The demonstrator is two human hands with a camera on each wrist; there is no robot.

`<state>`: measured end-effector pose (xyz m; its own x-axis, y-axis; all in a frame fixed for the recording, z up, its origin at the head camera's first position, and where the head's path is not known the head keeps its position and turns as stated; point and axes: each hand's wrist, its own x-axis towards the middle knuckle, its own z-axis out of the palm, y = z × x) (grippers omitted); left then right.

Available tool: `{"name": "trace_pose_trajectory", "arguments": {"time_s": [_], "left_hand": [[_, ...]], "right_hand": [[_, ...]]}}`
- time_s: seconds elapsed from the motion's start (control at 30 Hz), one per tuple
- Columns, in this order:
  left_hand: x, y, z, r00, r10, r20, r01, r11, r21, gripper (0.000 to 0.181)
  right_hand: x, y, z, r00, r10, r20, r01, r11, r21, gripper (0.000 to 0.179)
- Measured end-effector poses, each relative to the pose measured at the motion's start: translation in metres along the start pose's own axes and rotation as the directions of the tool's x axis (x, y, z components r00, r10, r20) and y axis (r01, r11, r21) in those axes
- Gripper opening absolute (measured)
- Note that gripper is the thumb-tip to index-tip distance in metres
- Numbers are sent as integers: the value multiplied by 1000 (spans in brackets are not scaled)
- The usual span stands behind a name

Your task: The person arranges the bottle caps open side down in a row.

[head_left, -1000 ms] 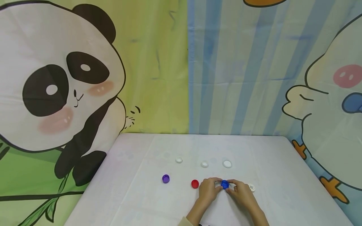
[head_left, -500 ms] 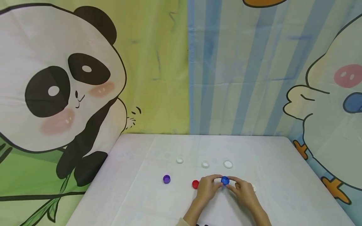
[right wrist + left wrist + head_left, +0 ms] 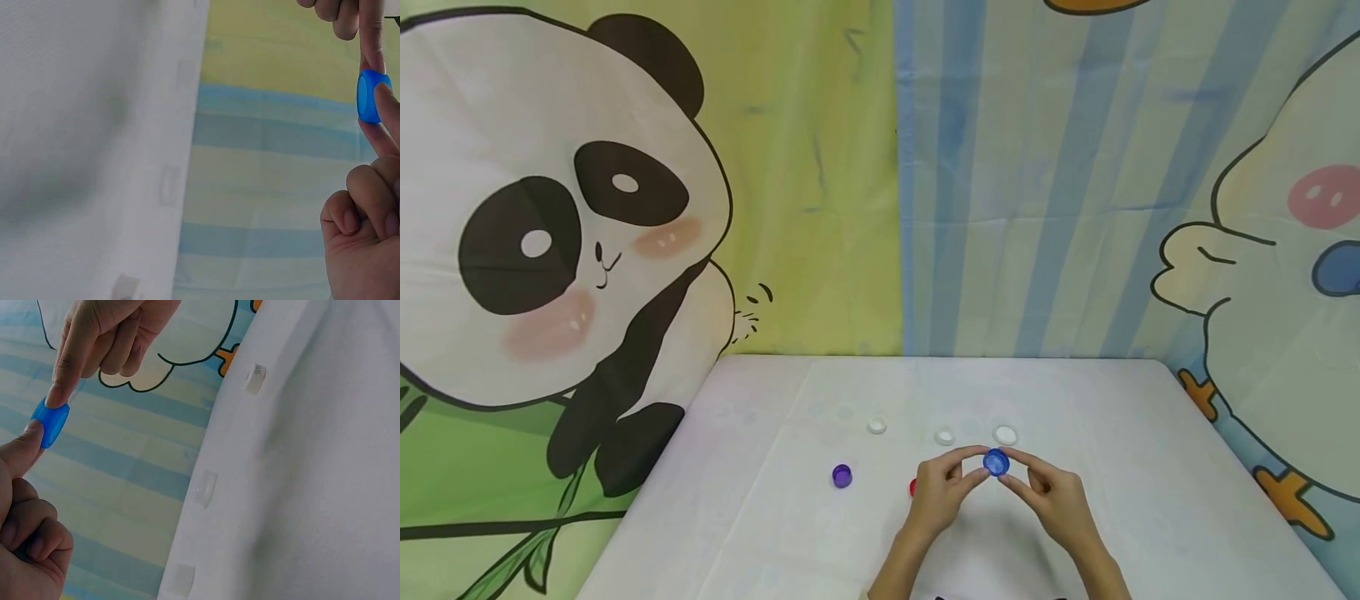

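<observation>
A blue bottle cap [image 3: 996, 462] is held above the white table between both hands, its round rim and paler middle facing the head camera. My left hand [image 3: 936, 492] pinches its left edge between thumb and index finger. On the opposite edge, my right hand [image 3: 1054, 500] does the same. The left wrist view shows the blue cap [image 3: 51, 423] nearly side-on, and ridges on its side appear in the right wrist view, on the cap [image 3: 370, 95]. A red cap [image 3: 913, 487] is mostly hidden behind my left hand. Farther left lies a purple cap [image 3: 842, 476].
Beyond the hands, a white ring-like piece [image 3: 876, 426], a second white piece [image 3: 944, 436] and a third, larger one [image 3: 1004, 435] lie in a loose row on the table [image 3: 775, 533]. Behind the table's far edge hangs a printed curtain [image 3: 820, 208].
Both hands have lifted the blue cap up from the table and tilted its face toward the head camera. The white piece by my right hand and most of the red cap are now covered.
</observation>
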<state>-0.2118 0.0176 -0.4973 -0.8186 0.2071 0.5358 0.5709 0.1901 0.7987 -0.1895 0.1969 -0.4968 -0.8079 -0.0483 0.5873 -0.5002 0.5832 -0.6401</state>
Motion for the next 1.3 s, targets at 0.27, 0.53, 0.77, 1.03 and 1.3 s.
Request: {"name": "trace_pose_trajectory", "arguments": {"time_s": [0.27,0.53,0.77,1.03,1.3], "left_hand": [[-2,8,-10,1000,-4,0,4,999,-52,25],[-5,7,-18,999,-17,45,21,995,-95,26],[-3,23,-25,997,-21,69,29,992,-119,26],[-3,44,-34,997,39,70,-32,995,-99,24],[-5,37,-33,994,-63,89,76,986,-148,24]], "right_hand": [[8,-35,-8,992,-128,-19,129,992,17,41],[5,-28,-6,991,-137,10,136,990,40,43],[6,-21,-5,975,-220,-24,221,974,43,45],[6,-25,-6,967,-249,-47,251,967,52,46],[7,-27,-5,960,-274,-53,277,959,58,46]]}}
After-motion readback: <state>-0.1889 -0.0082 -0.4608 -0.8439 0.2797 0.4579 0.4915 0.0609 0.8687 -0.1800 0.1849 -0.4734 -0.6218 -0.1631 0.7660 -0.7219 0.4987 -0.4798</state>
